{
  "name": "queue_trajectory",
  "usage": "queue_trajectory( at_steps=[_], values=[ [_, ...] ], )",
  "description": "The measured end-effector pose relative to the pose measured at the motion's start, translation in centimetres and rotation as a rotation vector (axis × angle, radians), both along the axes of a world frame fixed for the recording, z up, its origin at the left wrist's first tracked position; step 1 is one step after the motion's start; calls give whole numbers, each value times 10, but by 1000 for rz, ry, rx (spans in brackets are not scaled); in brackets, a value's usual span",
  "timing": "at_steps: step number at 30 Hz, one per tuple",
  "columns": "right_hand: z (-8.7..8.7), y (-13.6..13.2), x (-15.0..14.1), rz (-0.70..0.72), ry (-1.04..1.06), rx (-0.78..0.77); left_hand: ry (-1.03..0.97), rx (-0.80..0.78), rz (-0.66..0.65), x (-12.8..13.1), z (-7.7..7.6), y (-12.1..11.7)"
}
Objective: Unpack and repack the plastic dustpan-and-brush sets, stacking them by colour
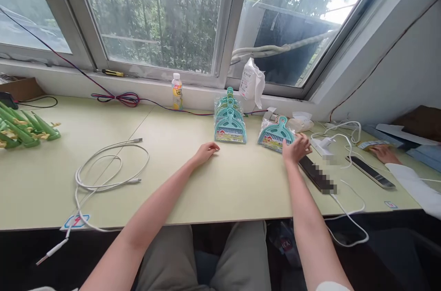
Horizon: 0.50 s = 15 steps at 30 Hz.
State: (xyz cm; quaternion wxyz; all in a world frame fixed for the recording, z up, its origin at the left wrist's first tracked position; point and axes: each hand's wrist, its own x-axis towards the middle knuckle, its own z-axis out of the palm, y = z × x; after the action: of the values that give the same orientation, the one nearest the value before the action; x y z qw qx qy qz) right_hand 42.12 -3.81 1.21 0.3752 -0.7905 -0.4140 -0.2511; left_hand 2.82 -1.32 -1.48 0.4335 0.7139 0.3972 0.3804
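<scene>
My right hand [296, 148] reaches across the pale green table [220, 185], its fingers spread and touching the near edge of a single packaged teal dustpan-and-brush set [275, 134]. A row of several more of the same teal sets [230, 119] stands just left of it. My left hand [206, 151] rests on the table in front of that row, fingers loosely curled, holding nothing and touching none of the sets.
A coiled white cable [106, 169] lies at the left, green plastic items [24, 128] at the far left edge. A small bottle [177, 91] and a white bag [252, 82] stand by the window sill. Phones [370, 171] and cables lie to the right, beside another person's hand [384, 154].
</scene>
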Motion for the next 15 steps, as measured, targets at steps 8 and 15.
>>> queue_trajectory(
  at_steps=[8, 15],
  values=[
    [-9, 49, -143, 531, 234, -328, -19, -16, 28, 5, 4, 2],
    [-2, 61, -142, 573, 673, -442, -90, 57, 237, -2, 14, 6]
  ],
)
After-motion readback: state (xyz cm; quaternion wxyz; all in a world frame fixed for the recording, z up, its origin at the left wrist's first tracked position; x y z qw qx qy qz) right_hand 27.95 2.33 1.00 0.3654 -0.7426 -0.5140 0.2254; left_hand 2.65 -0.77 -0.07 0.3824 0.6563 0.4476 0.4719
